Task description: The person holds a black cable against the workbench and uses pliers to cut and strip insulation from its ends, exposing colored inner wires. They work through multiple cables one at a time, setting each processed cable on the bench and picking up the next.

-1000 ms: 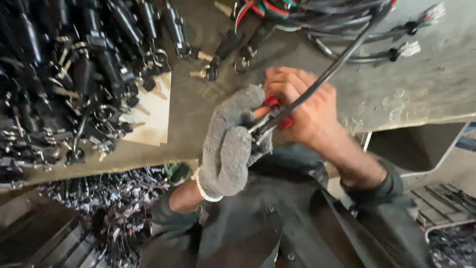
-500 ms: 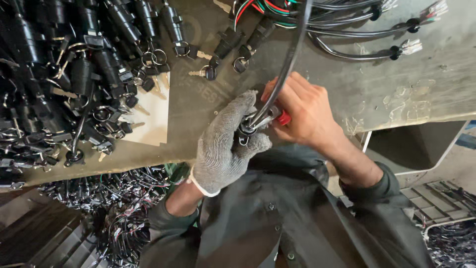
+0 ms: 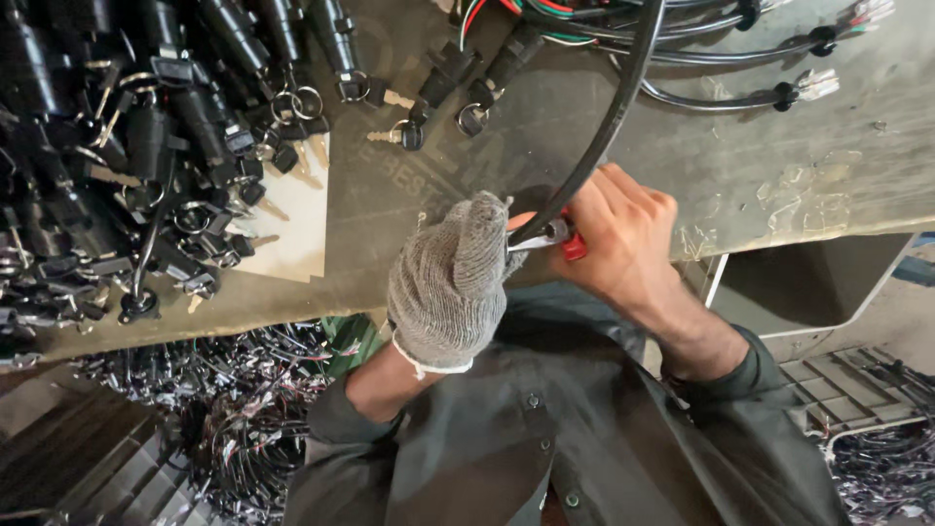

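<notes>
The left hand (image 3: 450, 282), in a grey knitted glove, is balled into a fist around the near end of a thick black cable (image 3: 606, 127), which rises from between the two hands and arcs away over the grey worktable (image 3: 779, 185) toward the top of the view. The bare right hand (image 3: 623, 239) sits just beside the glove, fingers curled shut on a red-handled tool (image 3: 565, 239) whose metal tip meets the cable end right at the gloved knuckles — the exact contact is too small to make out. Up the table lie more wire harnesses (image 3: 740, 58) with coloured leads and pale connectors. To the left sits a dense heap of black key switches (image 3: 146, 146) with keys and rings, some resting on a pale cardboard sheet (image 3: 297, 234).
</notes>
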A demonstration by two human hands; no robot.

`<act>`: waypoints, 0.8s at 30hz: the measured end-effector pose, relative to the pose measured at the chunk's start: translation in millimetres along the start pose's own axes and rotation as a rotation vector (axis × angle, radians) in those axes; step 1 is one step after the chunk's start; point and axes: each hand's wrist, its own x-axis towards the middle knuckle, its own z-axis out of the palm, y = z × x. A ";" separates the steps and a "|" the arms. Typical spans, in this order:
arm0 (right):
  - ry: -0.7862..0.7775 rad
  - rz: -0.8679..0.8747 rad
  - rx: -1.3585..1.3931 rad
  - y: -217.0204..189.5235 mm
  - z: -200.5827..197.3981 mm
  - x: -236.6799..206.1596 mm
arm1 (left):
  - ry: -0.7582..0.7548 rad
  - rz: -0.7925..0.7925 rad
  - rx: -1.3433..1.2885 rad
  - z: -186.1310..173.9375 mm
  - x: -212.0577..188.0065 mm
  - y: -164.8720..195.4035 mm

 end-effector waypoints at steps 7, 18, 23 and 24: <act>0.006 0.070 0.145 -13.1 -0.3 -0.5 | 0.036 -0.001 0.365 3.1 2.6 0.4; 0.240 -0.271 0.180 -0.6 14.2 26.4 | -0.451 -0.406 -0.956 -54.2 37.7 5.3; 0.120 -0.310 0.347 9.8 18.2 35.7 | -0.543 -0.479 -1.233 -51.8 36.5 3.2; 0.092 -0.315 0.406 10.9 17.9 36.6 | -0.522 -0.461 -1.197 -51.7 34.6 4.6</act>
